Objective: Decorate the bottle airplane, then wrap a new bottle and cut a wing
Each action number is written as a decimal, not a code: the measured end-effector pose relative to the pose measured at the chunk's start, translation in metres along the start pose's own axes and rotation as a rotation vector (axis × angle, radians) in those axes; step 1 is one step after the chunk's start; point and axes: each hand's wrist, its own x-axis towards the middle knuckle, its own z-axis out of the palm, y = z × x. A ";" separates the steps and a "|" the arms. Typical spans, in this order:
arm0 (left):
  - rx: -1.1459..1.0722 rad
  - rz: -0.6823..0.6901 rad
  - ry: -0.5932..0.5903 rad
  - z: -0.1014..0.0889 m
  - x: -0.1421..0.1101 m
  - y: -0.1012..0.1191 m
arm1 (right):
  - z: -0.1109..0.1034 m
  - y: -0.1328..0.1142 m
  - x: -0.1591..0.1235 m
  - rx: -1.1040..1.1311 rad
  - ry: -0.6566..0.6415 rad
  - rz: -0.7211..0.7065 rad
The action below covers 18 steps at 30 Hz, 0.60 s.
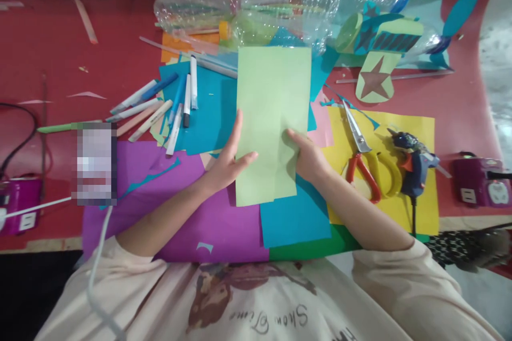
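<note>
A pale green sheet of paper (266, 96) is held upright in front of me, above the coloured sheets on the table. My left hand (230, 162) grips its lower left edge, thumb on the near face and fingers behind. On the right side, my right hand (308, 154) pinches the same sheet, its thumb pressed on the front. The fingers behind the paper are mostly hidden. Below it lies a blue sheet (296, 224) over a purple sheet (224, 224). Red-and-yellow scissors (362, 144) rest to the right of my right hand on a yellow sheet (416, 128).
A glue gun (418, 168) lies beside the scissors. Several markers (154, 106) are scattered at the left, near a blurred phone-like device (96, 164) with a white cable. Clear plastic bottles (280, 5) stand at the back, with a decorated paper-and-bottle craft (384, 34) at the back right.
</note>
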 end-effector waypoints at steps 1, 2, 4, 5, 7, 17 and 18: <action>-0.001 -0.004 0.011 0.001 0.000 0.000 | -0.001 -0.002 0.000 0.045 -0.025 0.036; 0.011 0.002 0.028 0.002 -0.001 0.001 | -0.004 -0.004 0.000 0.078 -0.058 0.064; 0.070 0.038 0.046 0.003 -0.002 0.001 | -0.009 -0.008 -0.003 0.111 -0.130 0.089; 0.103 0.059 0.040 0.004 -0.003 0.001 | -0.011 -0.009 -0.004 0.113 -0.164 0.093; 0.140 0.083 0.019 0.004 -0.004 0.000 | -0.015 -0.010 -0.009 0.105 -0.219 0.114; -0.699 -0.251 -0.237 0.009 -0.004 0.019 | -0.010 -0.012 -0.011 0.115 -0.225 0.265; -0.782 -0.325 -0.248 0.007 -0.003 0.022 | -0.008 -0.012 -0.010 0.108 -0.194 0.241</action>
